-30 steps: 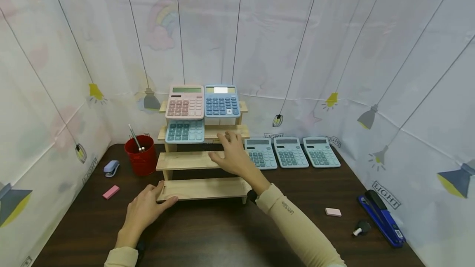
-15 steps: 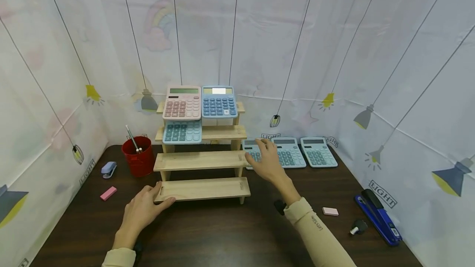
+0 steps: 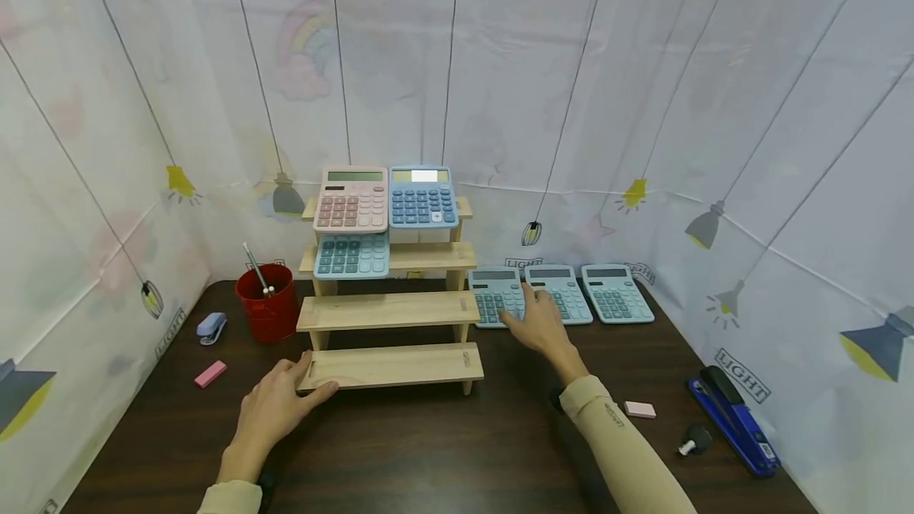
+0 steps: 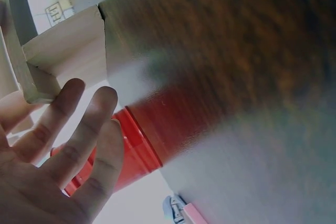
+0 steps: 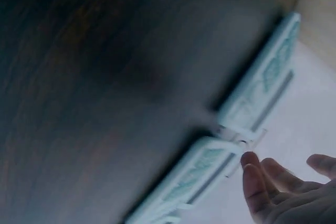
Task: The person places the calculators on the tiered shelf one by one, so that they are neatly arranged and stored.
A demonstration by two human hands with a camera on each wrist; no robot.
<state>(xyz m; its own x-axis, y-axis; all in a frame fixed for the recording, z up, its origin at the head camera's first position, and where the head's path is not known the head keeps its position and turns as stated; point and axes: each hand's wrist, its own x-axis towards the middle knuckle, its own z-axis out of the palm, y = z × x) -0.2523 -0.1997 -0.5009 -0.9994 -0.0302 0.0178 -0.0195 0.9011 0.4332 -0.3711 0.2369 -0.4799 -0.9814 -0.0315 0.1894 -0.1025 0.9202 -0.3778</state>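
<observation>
In the head view my left hand (image 3: 267,412) rests at the left end of the wooden step shelf's lowest step (image 3: 393,365). Its thumb lies along the front edge, and the left wrist view shows extended fingers (image 4: 79,140) beside the end of the wood. My right hand (image 3: 540,329) reaches over the row of teal calculators, its fingers spread between the left calculator (image 3: 493,292) and the middle calculator (image 3: 569,300). It holds nothing. On the top step lean a pink calculator (image 3: 351,201) and a blue calculator (image 3: 423,201); a teal calculator (image 3: 351,256) sits one step below.
A red bucket (image 3: 270,312) with pencils stands left of the shelf, near a small stapler (image 3: 211,327) and a pink eraser (image 3: 210,373). A third teal calculator (image 3: 617,296) ends the row. At the right lie a light eraser (image 3: 639,409), a small dark object (image 3: 696,439) and a blue stapler (image 3: 735,423).
My right hand has moved right and down from in front of the shelf's steps to the teal calculators. My left hand stays at the shelf's lower left corner.
</observation>
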